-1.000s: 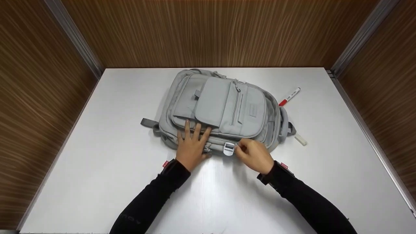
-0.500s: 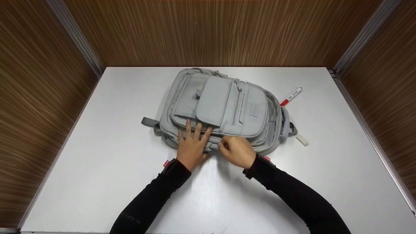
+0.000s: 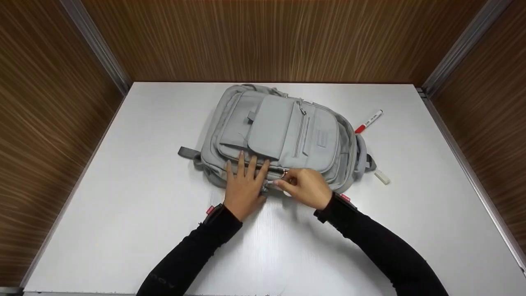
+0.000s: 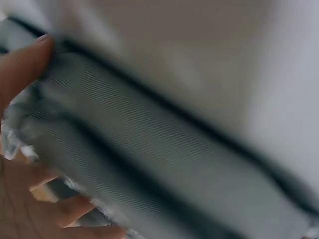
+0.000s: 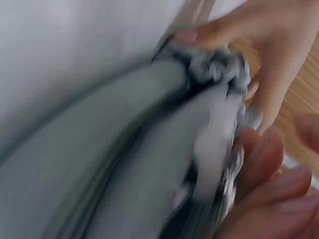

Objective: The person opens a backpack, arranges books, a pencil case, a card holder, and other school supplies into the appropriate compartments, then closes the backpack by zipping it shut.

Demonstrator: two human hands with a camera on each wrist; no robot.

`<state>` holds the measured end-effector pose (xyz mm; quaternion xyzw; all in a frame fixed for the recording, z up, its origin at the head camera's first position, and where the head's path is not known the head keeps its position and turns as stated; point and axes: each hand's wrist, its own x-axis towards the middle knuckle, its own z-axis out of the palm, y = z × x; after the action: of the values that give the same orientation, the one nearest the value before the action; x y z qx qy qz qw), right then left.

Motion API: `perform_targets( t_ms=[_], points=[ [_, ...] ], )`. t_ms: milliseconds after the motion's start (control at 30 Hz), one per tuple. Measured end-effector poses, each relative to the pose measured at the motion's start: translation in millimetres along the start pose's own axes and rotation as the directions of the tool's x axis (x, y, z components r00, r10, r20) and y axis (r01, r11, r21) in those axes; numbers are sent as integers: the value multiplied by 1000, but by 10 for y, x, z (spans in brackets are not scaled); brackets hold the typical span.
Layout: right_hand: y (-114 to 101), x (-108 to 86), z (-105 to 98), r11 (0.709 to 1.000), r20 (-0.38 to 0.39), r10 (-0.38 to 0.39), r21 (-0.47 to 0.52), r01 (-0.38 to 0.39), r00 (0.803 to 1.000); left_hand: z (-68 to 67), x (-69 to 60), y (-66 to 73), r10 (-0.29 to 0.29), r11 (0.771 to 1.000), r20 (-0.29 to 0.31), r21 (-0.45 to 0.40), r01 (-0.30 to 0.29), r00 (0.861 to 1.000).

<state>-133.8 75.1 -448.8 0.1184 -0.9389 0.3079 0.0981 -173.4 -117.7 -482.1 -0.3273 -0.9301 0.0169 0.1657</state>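
Observation:
A grey backpack (image 3: 269, 127) lies flat, front pocket up, its near side toward me. My left hand (image 3: 245, 189) rests on that near side with fingers spread over the pocket edge; in the left wrist view its thumb (image 4: 25, 67) presses the side fabric. Just right of it, my right hand (image 3: 306, 187) is at the side zipper. Its fingers (image 5: 264, 154) are bent, with the thumb apart from them, and nothing is plainly held. A small shiny metal piece (image 3: 284, 173) shows by its fingertips. A pale buckle (image 3: 287, 193) is partly hidden beneath this hand. The right wrist view is blurred.
A white marker with a red cap (image 3: 369, 121) lies right of the backpack on the white table (image 3: 123, 197). A small pale block (image 3: 382, 177) is near the top handle. A dark strap end (image 3: 188, 153) sticks out left. Wood-grain panels (image 3: 263, 41) surround the table.
The right hand moved left along the near side, past the buckle, then shifted slightly back right as its thumb and fingers parted. The left hand stayed in place, and the backpack has barely moved.

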Motion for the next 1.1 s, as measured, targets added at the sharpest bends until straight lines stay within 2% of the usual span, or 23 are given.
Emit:
perform_targets(
  t_ms=[133, 233, 333, 433, 567, 733, 867, 1100],
  points=[
    [264, 47, -238, 999, -145, 6, 51, 1, 989, -133, -1, 142, 24, 1000, -57, -5, -24, 998],
    [536, 104, -426, 1000, -280, 9, 16, -5, 960, -181, 25, 259, 46, 999, -111, -17, -48, 993],
    [793, 134, -562, 997, -324, 50, -36, -65, 945, -171, 58, 353, 59, 997, -146, -45, -66, 987],
    [988, 132, -624, 988, -280, 91, -93, -122, 956, -128, 100, 421, 55, 996, -145, -63, -65, 988],
    [1142, 101, -622, 972, -162, 157, -149, -181, 974, -58, 145, 483, 29, 997, -100, -74, -37, 995],
    [1188, 64, -584, 955, -45, 233, -178, -238, 971, 26, 166, 497, 1, 998, -59, -56, -5, 998],
    [1195, 44, -559, 956, -20, 235, -173, -235, 972, 60, 169, 476, 2, 998, -69, -68, -6, 998],
    [1177, -2, -499, 959, -46, 214, -180, -219, 976, 55, 155, 383, 30, 992, -63, -123, -37, 998]
  ],
)
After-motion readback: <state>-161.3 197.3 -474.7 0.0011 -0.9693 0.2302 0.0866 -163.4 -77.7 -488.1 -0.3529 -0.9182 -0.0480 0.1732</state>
